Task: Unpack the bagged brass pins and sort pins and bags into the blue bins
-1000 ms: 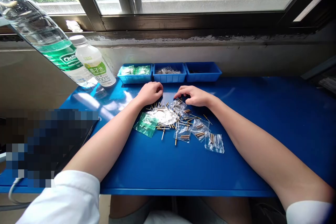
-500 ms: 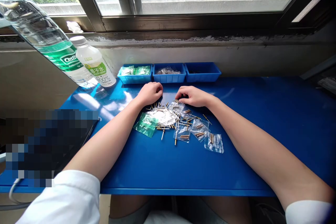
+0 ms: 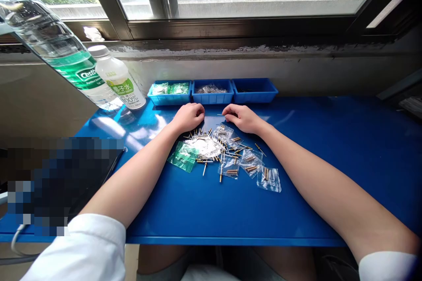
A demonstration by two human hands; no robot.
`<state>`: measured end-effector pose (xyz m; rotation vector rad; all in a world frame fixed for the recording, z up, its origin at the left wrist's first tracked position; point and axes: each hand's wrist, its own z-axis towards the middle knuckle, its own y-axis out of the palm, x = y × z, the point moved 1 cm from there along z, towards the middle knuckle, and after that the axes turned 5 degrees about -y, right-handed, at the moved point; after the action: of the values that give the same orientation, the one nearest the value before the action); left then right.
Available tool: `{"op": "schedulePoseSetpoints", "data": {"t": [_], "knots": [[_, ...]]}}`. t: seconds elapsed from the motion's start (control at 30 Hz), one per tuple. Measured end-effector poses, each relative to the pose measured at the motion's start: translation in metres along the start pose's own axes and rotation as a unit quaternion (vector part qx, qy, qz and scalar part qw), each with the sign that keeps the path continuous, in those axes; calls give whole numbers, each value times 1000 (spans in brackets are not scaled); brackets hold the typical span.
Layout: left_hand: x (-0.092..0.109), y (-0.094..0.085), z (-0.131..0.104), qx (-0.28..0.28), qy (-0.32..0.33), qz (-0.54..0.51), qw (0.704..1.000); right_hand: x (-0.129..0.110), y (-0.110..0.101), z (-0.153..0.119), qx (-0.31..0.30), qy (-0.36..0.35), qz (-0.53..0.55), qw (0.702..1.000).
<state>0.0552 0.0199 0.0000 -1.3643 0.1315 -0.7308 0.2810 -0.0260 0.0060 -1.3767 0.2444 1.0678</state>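
My left hand (image 3: 189, 116) rests curled on the blue table, behind the pile; its fingers are pressed together and whatever they hold is hidden. Between the thumb and fingertips of my right hand (image 3: 242, 118) is a thin metal pin (image 3: 220, 114) that points left. In front of both hands lie loose brass-and-silver rivets (image 3: 205, 167) around a shiny silvery heap (image 3: 205, 145). Small clear bags (image 3: 269, 179) with brass pieces inside lie to the right of the heap, and a green packet (image 3: 183, 156) lies at its left.
Three blue bins stand along the back: one with green packets (image 3: 169, 100), one with metal pieces (image 3: 212, 98), one dark inside (image 3: 255, 97). A large water bottle (image 3: 75, 66) and a smaller bottle (image 3: 123, 81) stand back left. A dark, partly blurred object (image 3: 82, 171) lies left.
My right hand has lifted slightly up and away from the clear bag at the back of the pile, with the thin pin now showing at its fingertips. My left hand has not moved.
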Motion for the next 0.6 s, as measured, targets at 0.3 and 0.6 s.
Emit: {"op": "schedulePoseSetpoints", "data": {"t": [0.3,0.6], "knots": [[1,-1,-1,-5,-1,-3,1000,10,-3,1,196,34,133,971],[-2,1,-1,-2,0,-5,1000,26,-5,6,331,54,156,929]]}}
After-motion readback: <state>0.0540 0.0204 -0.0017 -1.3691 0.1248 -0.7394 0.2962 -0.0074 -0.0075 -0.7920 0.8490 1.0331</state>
